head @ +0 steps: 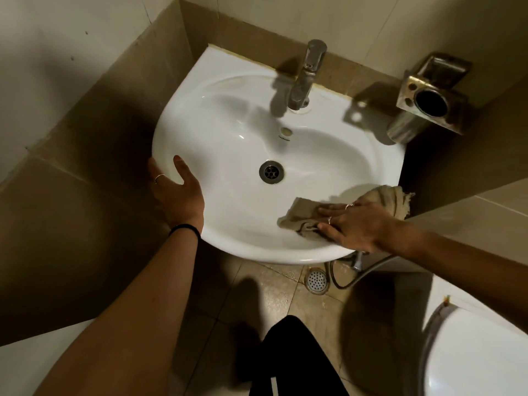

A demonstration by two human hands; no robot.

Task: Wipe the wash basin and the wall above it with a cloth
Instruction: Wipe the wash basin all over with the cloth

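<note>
A white wash basin (228,132) fills the middle of the head view, with a metal drain (271,172) at its bottom. A beige cloth (303,214) lies on the basin's front right rim. My right hand (357,224) presses flat on the cloth, fingers spread over it. My left hand (174,190) rests on the basin's left rim, thumb inside the bowl, fingers around the outer edge. The tiled wall (285,15) rises behind the basin.
A steel tap (305,75) stands at the basin's back. A metal holder (431,101) is fixed to the wall at the right. Below are a floor drain (317,280), a hose (368,271) and a toilet (480,355).
</note>
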